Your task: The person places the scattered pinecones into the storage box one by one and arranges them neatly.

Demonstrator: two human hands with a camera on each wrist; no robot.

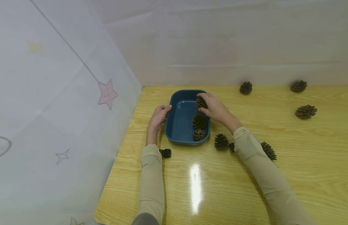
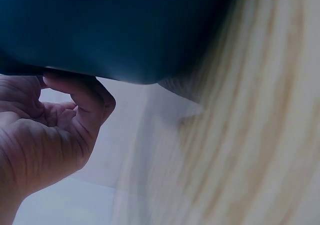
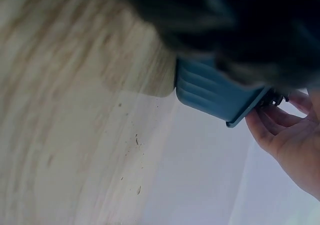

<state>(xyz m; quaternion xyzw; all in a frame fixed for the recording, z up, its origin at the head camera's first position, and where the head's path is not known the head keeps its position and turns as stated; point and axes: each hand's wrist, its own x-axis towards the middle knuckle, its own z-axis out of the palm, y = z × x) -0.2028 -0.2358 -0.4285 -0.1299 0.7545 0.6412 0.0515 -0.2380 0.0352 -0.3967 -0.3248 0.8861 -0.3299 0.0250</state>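
A deep blue rectangular tub (image 1: 180, 125) stands on the wooden table. My left hand (image 1: 158, 118) grips its left rim, thumb on top; in the left wrist view the bent fingers of that hand (image 2: 60, 125) are under the rim of the tub (image 2: 100, 35). Between thumb and fingers, my right hand (image 1: 217, 109) holds a brown pine cone (image 1: 200, 103) at the tub's back right corner. In the right wrist view this pine cone (image 3: 271, 99) shows just past the rim. Two more pine cones, one in the middle (image 1: 199, 121) and one in front (image 1: 199, 135), lie along the tub's right side.
Right of the tub lie a pine cone (image 1: 221, 141) and another (image 1: 268, 151) partly behind my right sleeve. Farther right and back are more pine cones (image 1: 245, 88) (image 1: 298, 86) (image 1: 306, 112). A pale wall (image 1: 204, 47) rises behind the table. A dark blurred shape (image 3: 240, 25) fills the right wrist view's top.
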